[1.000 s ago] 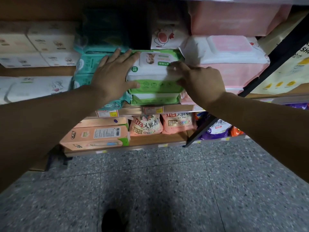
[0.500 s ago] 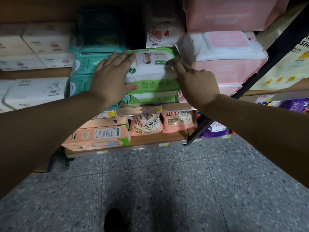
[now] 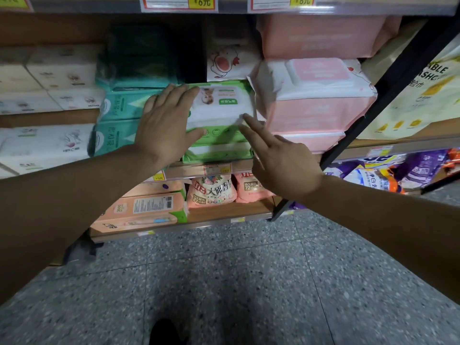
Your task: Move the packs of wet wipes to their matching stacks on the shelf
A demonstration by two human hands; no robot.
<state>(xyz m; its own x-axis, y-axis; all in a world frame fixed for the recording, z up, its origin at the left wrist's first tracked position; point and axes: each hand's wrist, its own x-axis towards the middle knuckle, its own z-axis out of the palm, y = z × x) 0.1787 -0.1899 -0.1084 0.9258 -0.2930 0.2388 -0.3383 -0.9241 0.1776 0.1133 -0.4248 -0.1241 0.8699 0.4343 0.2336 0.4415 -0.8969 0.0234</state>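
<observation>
A green and white pack of wet wipes (image 3: 222,105) lies on top of a stack of green packs (image 3: 219,151) in the middle of the shelf. My left hand (image 3: 165,125) rests flat against the top pack's left end, fingers spread. My right hand (image 3: 276,159) is off the pack, fingers apart, with the fingertips just at its front right corner. A stack of teal packs (image 3: 118,120) stands to the left. Pink packs (image 3: 321,100) are stacked to the right.
White tissue packs (image 3: 47,143) fill the left of the shelf. A white pack with a chick drawing (image 3: 230,63) sits behind the green stack. Below are an orange box (image 3: 142,210) and pink bags (image 3: 211,190). A black shelf post (image 3: 388,90) slants at the right. Speckled floor (image 3: 249,282) lies below.
My right hand has drawn back from the top green pack and opened its fingers. My left hand stays pressed on the pack's left end. The view has tilted up slightly.
</observation>
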